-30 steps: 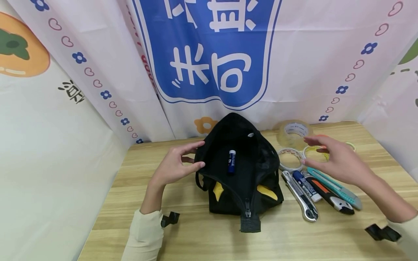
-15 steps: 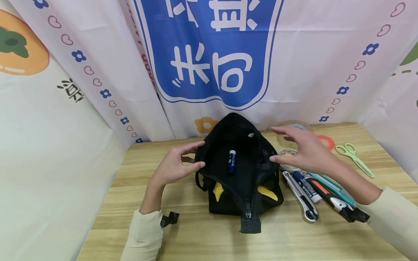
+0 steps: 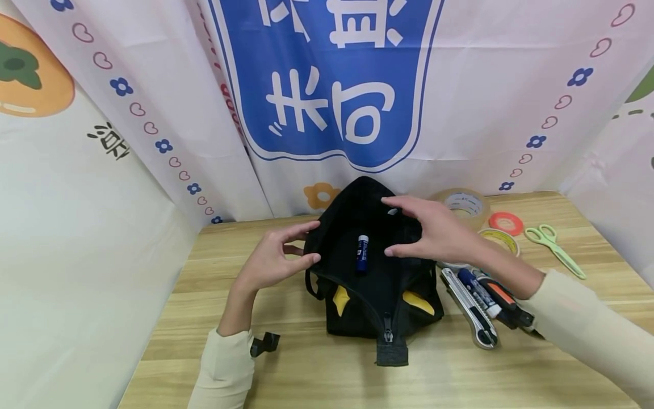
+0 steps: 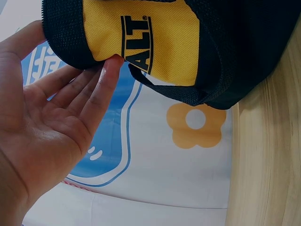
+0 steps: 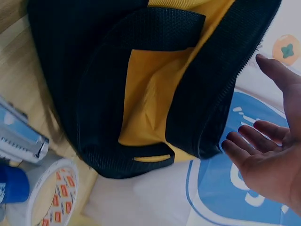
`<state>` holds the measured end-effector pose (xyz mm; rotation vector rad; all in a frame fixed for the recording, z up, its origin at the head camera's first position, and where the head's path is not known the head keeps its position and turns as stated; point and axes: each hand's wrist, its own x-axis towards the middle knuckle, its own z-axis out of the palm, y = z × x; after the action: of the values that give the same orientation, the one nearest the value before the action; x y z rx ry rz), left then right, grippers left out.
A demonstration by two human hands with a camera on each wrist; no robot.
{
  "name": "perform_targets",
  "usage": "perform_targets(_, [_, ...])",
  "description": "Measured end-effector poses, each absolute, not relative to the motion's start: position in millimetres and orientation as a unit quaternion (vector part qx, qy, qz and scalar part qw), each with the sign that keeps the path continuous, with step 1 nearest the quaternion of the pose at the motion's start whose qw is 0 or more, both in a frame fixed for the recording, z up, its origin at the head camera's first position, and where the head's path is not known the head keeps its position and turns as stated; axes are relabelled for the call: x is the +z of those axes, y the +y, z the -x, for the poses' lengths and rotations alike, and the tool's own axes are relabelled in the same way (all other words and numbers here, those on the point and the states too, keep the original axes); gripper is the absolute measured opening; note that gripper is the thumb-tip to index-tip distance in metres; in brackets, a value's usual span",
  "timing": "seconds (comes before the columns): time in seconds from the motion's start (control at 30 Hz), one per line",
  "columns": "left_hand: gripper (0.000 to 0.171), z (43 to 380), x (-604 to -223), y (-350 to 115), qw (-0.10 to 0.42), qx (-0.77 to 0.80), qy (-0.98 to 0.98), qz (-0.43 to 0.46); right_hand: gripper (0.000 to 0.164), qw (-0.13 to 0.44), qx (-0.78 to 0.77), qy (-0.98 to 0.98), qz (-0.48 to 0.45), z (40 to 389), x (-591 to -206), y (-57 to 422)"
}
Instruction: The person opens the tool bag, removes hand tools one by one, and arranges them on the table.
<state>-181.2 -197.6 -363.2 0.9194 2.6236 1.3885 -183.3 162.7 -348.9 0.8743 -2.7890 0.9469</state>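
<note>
A black tool bag (image 3: 352, 307) with yellow panels stands unzipped on the table, its mouth wide. Inside it lies a blue glue stick (image 3: 362, 254) with a white cap. My left hand (image 3: 278, 255) holds the bag's left rim between thumb and fingers; in the left wrist view, a fingertip presses the yellow panel (image 4: 174, 42). Over the right part of the mouth hovers my right hand (image 3: 434, 230), thumb and fingers spread, with nothing in it. The right wrist view has that hand (image 5: 277, 146) beside the zippered rim (image 5: 225, 80).
Right of the bag lie a silver utility knife (image 3: 471, 309), another glue stick (image 3: 479, 292) and an orange-black knife (image 3: 498, 292). Behind them are clear tape (image 3: 480, 207), red tape (image 3: 506, 223), a yellow-cored roll (image 3: 503, 237) and green scissors (image 3: 557, 250). A printed curtain (image 3: 475, 113) hangs behind.
My right hand has moved left from above the tape rolls to over the bag's mouth, revealing the scissors and red tape. My left hand and the bag stay put.
</note>
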Motion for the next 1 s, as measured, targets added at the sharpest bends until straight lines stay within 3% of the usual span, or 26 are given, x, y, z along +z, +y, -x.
perform_targets(0.43, [0.06,180.7,-362.2,-198.3,0.017,0.45,0.842,-0.296,0.103,-0.036,0.286,-0.903,-0.318,219.9,-364.5,123.6])
perform_targets(1.0, [0.06,181.8,-363.2,-198.1,0.022,0.453,0.84,-0.299,0.106,-0.08,0.282,-0.899,-0.325,247.3,-408.7,102.6])
